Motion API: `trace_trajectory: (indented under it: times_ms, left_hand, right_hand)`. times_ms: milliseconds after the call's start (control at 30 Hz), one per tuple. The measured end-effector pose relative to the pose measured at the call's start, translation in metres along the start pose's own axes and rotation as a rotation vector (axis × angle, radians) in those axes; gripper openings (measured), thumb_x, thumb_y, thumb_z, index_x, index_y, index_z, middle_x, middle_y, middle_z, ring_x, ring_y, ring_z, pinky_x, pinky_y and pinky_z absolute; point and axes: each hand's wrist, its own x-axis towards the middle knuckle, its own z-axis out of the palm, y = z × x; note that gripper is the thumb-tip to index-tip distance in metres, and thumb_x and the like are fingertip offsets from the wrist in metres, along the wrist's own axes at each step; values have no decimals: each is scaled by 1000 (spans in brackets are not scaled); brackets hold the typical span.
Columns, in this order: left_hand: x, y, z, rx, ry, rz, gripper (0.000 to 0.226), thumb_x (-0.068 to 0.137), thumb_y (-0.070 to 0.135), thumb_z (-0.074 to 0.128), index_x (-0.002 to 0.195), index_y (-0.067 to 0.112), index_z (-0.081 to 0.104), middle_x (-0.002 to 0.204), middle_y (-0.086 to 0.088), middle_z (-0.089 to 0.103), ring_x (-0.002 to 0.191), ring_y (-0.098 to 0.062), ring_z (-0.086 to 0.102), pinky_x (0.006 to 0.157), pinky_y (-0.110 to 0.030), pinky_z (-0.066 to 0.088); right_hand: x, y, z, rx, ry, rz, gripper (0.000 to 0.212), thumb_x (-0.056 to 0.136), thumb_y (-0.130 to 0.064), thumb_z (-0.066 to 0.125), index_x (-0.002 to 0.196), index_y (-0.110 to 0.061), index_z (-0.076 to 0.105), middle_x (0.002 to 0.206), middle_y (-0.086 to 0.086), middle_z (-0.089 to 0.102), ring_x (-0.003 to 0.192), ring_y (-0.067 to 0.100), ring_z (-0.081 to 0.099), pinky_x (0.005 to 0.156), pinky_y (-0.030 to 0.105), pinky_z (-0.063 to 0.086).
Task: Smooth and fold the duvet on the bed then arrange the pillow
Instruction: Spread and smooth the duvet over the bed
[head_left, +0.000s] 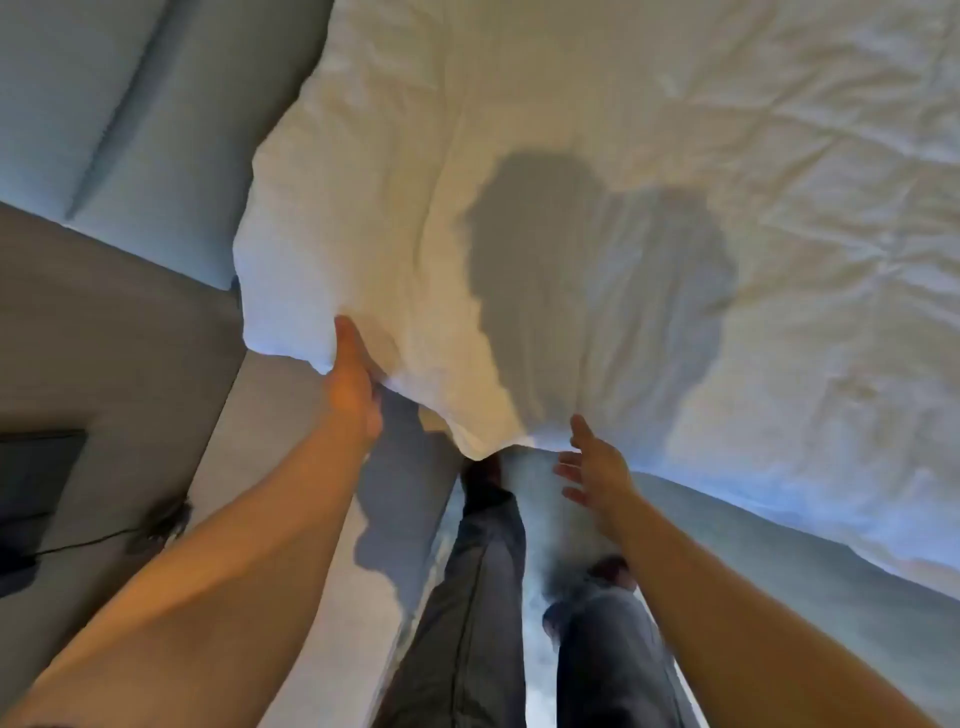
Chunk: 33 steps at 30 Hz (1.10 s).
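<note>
A white, wrinkled duvet (597, 182) covers the bed and fills the upper and right part of the head view. Its near corner hangs over the bed's edge in front of me. My left hand (353, 384) is shut on the duvet's edge near that corner, thumb on top of the fabric. My right hand (592, 467) is open with fingers spread, right at the duvet's lower edge, holding nothing. My shadow falls across the middle of the duvet. No pillow is in view.
A pale blue padded headboard (119, 119) stands at the upper left. A grey wall or panel (104, 338) lies below it. A dark device with a cable (36, 493) sits on the floor at left. My legs in dark trousers (483, 597) stand beside the bed.
</note>
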Motion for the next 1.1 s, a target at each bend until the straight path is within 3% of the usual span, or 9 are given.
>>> trace_trajectory:
  times_ms: [67,167,367,567,667,767,900,1033,1100]
  left_hand:
    - [17,21,7,-152,-10,-9,71,71,85,66,110,26,73,85,8,76,83,-13,72,82,-34,61]
    - [26,40,8,-274,-107,1,77,74,82,67,132,32,68,121,1,77,112,-26,74,95,-50,59]
    - [22,43,-16,-395,-227,-20,68,89,66,65,143,26,60,137,-5,69,124,-32,67,107,-55,51]
    - [-32,61,-38,-435,-228,103,55,98,59,58,141,26,60,127,-1,75,114,-24,73,95,-46,60]
    - [-58,82,-46,-476,-211,181,51,96,48,69,140,23,61,125,-2,75,113,-24,73,98,-47,58]
    - [-78,105,-49,-511,-184,259,54,88,38,81,137,20,64,123,-3,76,111,-25,74,96,-50,59]
    - [-108,124,-40,-377,118,418,54,85,41,83,131,17,67,110,9,75,98,-11,75,76,-27,63]
    - [-139,152,-21,-315,182,590,68,86,43,79,142,14,55,127,4,69,112,-14,69,100,-34,56]
    - [-156,181,2,-282,161,651,73,91,38,75,151,13,42,139,1,60,120,-14,62,107,-33,50]
  right_hand:
    - [10,-6,36,180,-55,63,64,96,-64,60,129,-9,60,106,8,70,96,26,65,71,35,48]
    - [9,-16,80,452,-145,118,73,88,-71,65,130,-12,52,119,14,68,90,29,66,78,43,52]
    - [11,-25,104,931,-195,263,99,65,-86,73,134,-17,59,133,13,68,123,37,64,97,51,56]
    - [-26,-29,101,1328,-231,184,84,72,-83,70,131,-23,68,128,14,74,122,43,64,106,63,49]
    - [-52,-29,81,1456,-234,67,63,86,-65,72,128,-19,70,110,17,80,113,41,68,82,61,61]
    - [-71,-29,46,1487,-221,-53,52,96,-51,67,137,-18,67,115,15,79,116,37,68,82,59,57]
    - [-107,-45,10,1371,-132,-166,40,102,-36,64,137,-16,65,104,9,82,106,28,72,80,48,59]
    - [-162,-77,-16,1137,119,-345,41,100,-23,71,137,-10,60,127,2,70,96,15,68,62,31,59]
    - [-180,-106,-34,1000,263,-443,40,96,-27,77,126,-7,57,114,4,66,89,14,65,52,28,59]
